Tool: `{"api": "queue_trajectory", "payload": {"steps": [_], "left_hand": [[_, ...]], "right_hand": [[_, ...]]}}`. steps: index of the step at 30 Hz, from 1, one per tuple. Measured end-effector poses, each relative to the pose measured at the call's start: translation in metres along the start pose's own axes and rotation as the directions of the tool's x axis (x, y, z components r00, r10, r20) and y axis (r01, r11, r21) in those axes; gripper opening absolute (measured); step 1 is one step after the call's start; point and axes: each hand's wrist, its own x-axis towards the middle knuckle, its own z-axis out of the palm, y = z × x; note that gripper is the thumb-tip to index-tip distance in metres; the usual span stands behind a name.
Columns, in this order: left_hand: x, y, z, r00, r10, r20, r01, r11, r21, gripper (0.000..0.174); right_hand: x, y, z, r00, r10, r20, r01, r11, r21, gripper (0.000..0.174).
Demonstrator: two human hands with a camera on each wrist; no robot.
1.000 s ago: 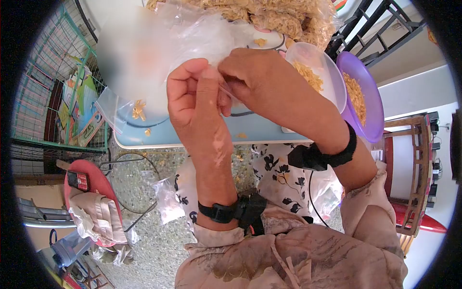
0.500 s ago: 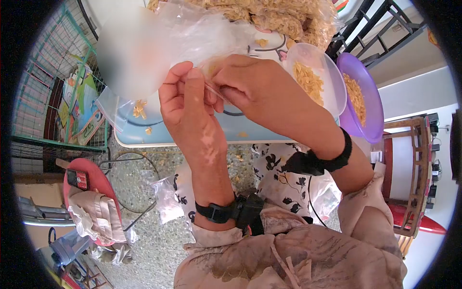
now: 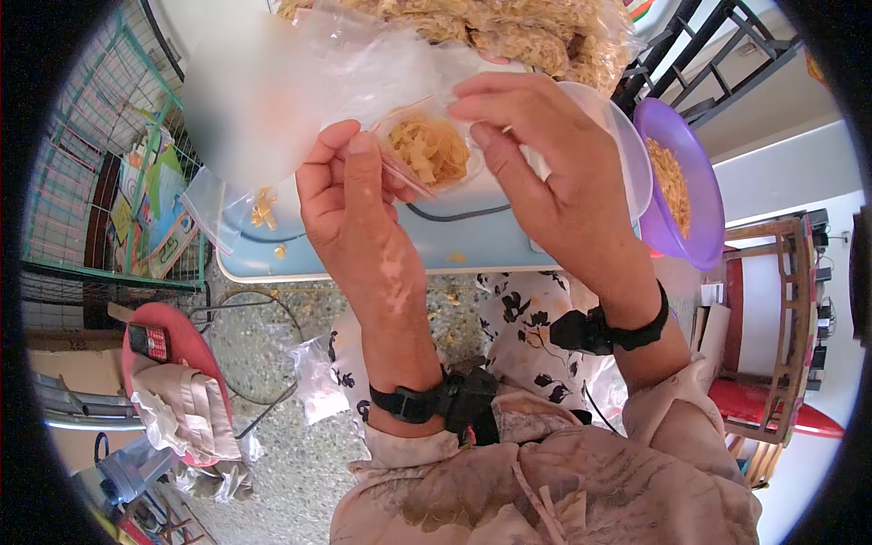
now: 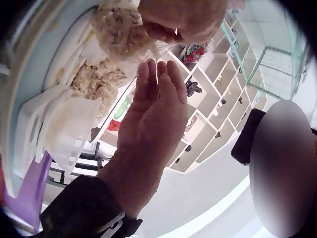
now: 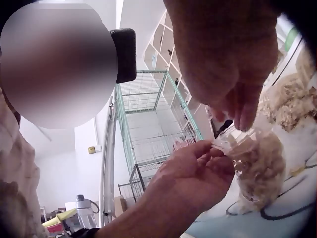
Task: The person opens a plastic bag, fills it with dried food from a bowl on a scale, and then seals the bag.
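A small clear plastic bag (image 3: 431, 150) of pale yellow snack strips hangs between my hands over the light blue table (image 3: 481, 245). My left hand (image 3: 350, 195) pinches the near edge of the bag's mouth between thumb and fingers. My right hand (image 3: 536, 154) pinches the far edge from above with its fingertips (image 3: 468, 107). The mouth stands pulled apart and the filling shows. In the right wrist view the bag (image 5: 260, 166) hangs below the right hand (image 5: 233, 74), with the left hand (image 5: 198, 176) at its rim. In the left wrist view the bag (image 4: 116, 32) sits past the left hand (image 4: 151, 111).
A clear bowl (image 3: 627, 154) and a purple bowl (image 3: 686, 195), both with snack, stand at the right. A large bag of snack (image 3: 509, 27) lies at the table's far side, loose clear bags (image 3: 222, 213) at the left. A red stool (image 3: 177, 350), green wire rack (image 3: 100, 136) and wooden chair (image 3: 772, 300) surround the table.
My right hand has moved up and right, away from the left. The bag's mouth, earlier pressed between both hands, now gapes and shows the snack inside.
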Motion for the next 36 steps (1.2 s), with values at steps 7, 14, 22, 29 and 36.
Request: {"api": "queue_trajectory", "payload": {"steps": [7, 14, 22, 29, 36], "left_hand": [[-0.001, 0.000, -0.001, 0.994, 0.033, 0.100, -0.031, 0.999, -0.024, 0.017], [-0.004, 0.013, 0.007, 1.000, 0.028, 0.002, -0.028, 0.997, 0.066, 0.018], [-0.005, 0.017, 0.007, 1.000, 0.013, -0.016, -0.008, 0.966, 0.257, 0.018], [-0.018, 0.030, 0.014, 0.976, 0.189, 0.111, -0.216, 0.743, 0.633, 0.017], [-0.018, 0.029, 0.002, 0.993, -0.020, 0.117, -0.067, 0.719, 0.692, 0.017]], "right_hand": [[-0.020, -0.001, 0.019, 0.912, 0.407, 0.057, -0.409, 0.913, 0.011, 0.024], [-0.021, -0.016, 0.021, 0.831, 0.553, 0.056, -0.545, 0.791, 0.276, 0.021], [-0.037, -0.031, 0.025, 0.703, 0.704, 0.100, -0.583, 0.490, 0.648, 0.016], [-0.045, -0.030, 0.030, 0.772, 0.627, 0.104, -0.489, 0.483, 0.726, 0.010], [-0.053, -0.030, 0.024, 0.815, 0.579, 0.032, -0.451, 0.599, 0.661, 0.016]]}}
